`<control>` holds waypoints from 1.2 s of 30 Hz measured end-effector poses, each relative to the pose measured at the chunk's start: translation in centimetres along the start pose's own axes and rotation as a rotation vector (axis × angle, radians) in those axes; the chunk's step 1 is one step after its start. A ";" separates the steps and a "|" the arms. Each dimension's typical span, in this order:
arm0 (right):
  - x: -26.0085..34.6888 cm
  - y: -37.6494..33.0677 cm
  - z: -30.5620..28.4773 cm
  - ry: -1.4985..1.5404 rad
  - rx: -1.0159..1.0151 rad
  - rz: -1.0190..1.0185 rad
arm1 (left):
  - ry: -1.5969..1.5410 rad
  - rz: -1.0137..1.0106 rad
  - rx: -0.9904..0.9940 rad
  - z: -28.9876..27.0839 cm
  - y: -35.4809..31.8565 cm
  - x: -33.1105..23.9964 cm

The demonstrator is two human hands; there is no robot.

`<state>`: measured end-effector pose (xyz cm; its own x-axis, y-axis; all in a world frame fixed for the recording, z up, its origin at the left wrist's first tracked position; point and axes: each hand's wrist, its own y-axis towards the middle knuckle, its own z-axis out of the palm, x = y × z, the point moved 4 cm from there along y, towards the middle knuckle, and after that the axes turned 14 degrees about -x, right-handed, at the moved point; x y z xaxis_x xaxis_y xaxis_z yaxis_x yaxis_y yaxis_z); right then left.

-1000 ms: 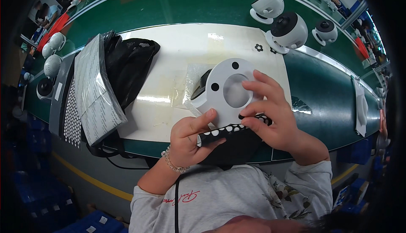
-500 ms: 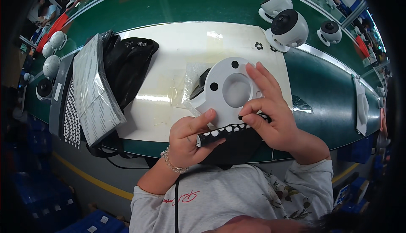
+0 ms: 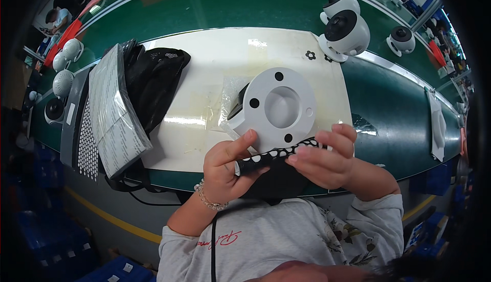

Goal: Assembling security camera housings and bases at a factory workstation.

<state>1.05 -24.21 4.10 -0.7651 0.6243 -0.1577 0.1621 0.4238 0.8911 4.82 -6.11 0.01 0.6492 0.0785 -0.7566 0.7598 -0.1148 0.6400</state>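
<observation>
**A:** What had changed in the head view since half a second before?

**B:** Little. The left hand and right hand stayed closed on the black strip with white dots, held just above the near table edge. The right fingers, which had reached up over the white round base, had dropped to the strip, so the base's face showed whole.

**A:** How did each hand grip?

**B:** The left curled round the strip's left end, thumb raised against the base's lower rim. The right pinched the other end with narrowly bent fingers.

**A:** Edges and room?

**B:** The base lay on the cream mat, beside crinkled clear film. Bare mat lay open behind and to its left. Farther left sat a black mesh bag and a wrapped stack of sheets overhanging the near edge. Rightward the green belt was open.

**A:** Materials?

**B:** The base was matte white plastic, disc-shaped with a dished centre and dark round holes. White dome cameras with black faces stood behind, glossy.
</observation>
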 end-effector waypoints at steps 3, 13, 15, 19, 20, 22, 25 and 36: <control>-0.2 -0.2 -0.4 0.078 -0.027 0.034 | -0.001 -0.009 -0.001 -0.1 0.0 0.0; -5.5 0.7 0.6 0.368 0.148 0.861 | 0.007 0.006 -0.027 0.0 0.3 -0.2; -5.4 1.0 0.4 0.259 0.171 0.748 | 0.022 0.014 -0.031 0.0 0.2 -0.2; -5.6 -0.4 0.5 0.412 0.008 0.905 | 0.029 0.041 -0.032 0.1 0.4 -0.3; -5.7 -0.3 0.5 0.412 0.009 0.907 | 0.029 0.039 -0.031 0.1 0.4 -0.3; -6.0 -0.1 0.6 0.454 -0.005 1.021 | 0.028 0.035 -0.055 0.1 0.3 -0.3; -6.0 0.2 0.9 0.467 0.097 0.914 | 0.037 0.069 -0.043 0.1 0.4 -0.3; -6.3 -0.6 1.2 0.515 0.007 1.110 | 0.018 0.009 -0.051 0.3 0.4 -0.3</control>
<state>6.47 -27.61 4.01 -0.3663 0.3173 0.8747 0.8859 -0.1685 0.4321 4.88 -6.45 0.46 0.6561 0.0953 -0.7486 0.7545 -0.0645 0.6531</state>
